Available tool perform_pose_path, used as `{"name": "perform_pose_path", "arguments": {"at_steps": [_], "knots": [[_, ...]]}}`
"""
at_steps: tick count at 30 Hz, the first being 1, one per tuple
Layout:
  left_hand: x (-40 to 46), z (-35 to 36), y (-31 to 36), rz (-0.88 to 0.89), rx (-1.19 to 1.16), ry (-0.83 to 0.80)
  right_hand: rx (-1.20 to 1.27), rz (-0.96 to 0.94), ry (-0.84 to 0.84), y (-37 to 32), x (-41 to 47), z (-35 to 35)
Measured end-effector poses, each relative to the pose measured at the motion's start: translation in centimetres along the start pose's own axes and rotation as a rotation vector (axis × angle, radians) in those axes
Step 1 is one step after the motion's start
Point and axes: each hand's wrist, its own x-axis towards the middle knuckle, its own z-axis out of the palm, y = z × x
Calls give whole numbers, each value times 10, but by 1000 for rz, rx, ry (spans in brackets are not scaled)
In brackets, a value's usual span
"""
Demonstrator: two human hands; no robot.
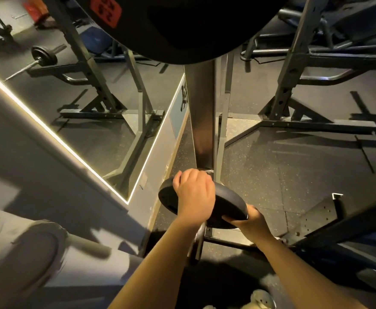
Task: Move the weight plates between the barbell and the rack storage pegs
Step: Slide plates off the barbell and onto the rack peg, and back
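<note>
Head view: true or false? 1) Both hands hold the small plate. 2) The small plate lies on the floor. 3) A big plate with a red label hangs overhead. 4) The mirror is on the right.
1) True: the left hand grips the small plate at its far rim, and the right hand holds its near edge.
2) False: it is held above the floor, near the rack upright.
3) True: the big plate fills the top of the frame.
4) False: the mirror is on the left.
</note>
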Motion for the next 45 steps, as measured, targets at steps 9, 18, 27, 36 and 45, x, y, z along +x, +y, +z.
{"name": "perform_pose_path", "arguments": {"at_steps": [9, 18, 27, 36, 45], "knots": [[26, 8, -92, -981, -790, -194, -530, -321, -30, -118, 19, -3], [27, 12, -92, -1033, -798, -258, -527, -423, 16, -113, 21, -2], [22, -6, -61, -755, -580, -223, -333, -372, -12, -75, 28, -16], [14, 3, -6, 6, -21, -116, 348, -41, -136, 3, 32, -2], [16, 3, -7, -54, -103, 21, 181, -57, -182, -5, 41, -15]]}}
